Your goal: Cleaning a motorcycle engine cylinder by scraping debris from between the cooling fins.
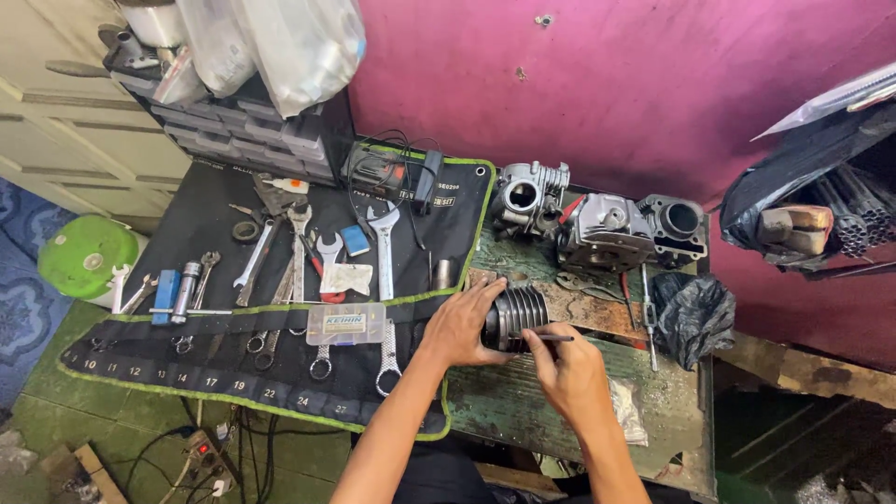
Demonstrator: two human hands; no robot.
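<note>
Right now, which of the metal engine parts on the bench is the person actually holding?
The dark finned metal cylinder at the bench's front, steadied by the left hand. The right hand holds a thin tool against it. The other engine parts sit untouched by the magenta wall.

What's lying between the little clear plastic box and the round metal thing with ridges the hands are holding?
In the head view, only the person's left hand and black tool mat lie between the clear plastic box and the finned metal cylinder. The hand cups the cylinder's left end.
</note>
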